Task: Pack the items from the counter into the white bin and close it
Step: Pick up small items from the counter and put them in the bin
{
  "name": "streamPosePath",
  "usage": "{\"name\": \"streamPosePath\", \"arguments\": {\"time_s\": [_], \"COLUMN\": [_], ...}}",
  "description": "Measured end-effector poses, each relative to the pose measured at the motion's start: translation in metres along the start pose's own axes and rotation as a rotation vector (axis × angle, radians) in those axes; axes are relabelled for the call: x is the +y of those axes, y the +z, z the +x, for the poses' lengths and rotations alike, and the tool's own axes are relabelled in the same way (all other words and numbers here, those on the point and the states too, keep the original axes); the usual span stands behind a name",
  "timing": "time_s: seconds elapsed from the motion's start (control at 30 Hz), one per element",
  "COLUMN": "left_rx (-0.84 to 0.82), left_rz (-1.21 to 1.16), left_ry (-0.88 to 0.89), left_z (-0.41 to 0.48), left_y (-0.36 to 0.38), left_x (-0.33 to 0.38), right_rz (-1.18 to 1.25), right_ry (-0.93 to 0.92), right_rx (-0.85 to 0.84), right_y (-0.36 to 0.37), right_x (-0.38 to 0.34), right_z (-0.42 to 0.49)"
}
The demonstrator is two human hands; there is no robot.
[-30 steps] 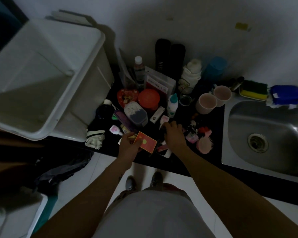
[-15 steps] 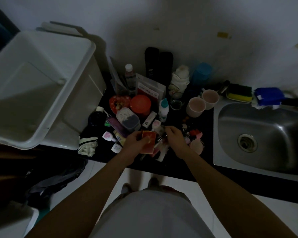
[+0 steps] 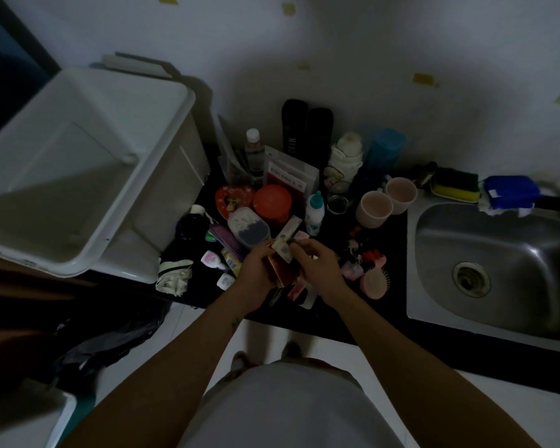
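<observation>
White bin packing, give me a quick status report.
Left hand holds red card; right hand adding small packet to it. White bin open, looks empty. Counter crowded, path to bin clear.

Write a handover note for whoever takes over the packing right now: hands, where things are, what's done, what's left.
Left hand: holding a red card packet over the counter's front edge.
Right hand: pinching a small pale item against that packet; too dim to identify.
White bin: left of the pile, open, looks empty.
Done: nothing packed.
Left: pack the orange-lidded jar, two pink cups and the remaining clutter, then close the bin.
</observation>
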State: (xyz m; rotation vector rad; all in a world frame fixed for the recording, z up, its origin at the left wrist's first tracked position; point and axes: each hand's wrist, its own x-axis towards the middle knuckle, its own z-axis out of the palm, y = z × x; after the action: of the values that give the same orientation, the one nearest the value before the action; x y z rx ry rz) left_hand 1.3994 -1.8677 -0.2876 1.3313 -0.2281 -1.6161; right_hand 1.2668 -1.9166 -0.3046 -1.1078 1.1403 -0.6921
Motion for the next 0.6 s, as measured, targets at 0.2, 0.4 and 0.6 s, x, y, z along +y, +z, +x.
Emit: {"name": "streamPosePath", "arguments": {"time_s": [0.2,0.4,0.6], "left_rx": [0.083,0.192,0.301], "left_rz": [0.189,0.324,0.305], "left_ry": [0.047,0.144,0.160], "left_z": [-0.002,0.001,0.002], "left_y": [-0.006,-0.018,-0.052], "left_x": [-0.002,-0.011,-0.015], "right_rz": [-0.126,-0.231,-0.696], "right_ry": [-0.064,-0.048,-0.142], "right_rx": [0.009,0.081,-0.103], "right_y": [0.004,-0.009,-0.012], "right_x": [0.011,0.019,0.041], "right_z": [-0.002,0.006,0.022]}}
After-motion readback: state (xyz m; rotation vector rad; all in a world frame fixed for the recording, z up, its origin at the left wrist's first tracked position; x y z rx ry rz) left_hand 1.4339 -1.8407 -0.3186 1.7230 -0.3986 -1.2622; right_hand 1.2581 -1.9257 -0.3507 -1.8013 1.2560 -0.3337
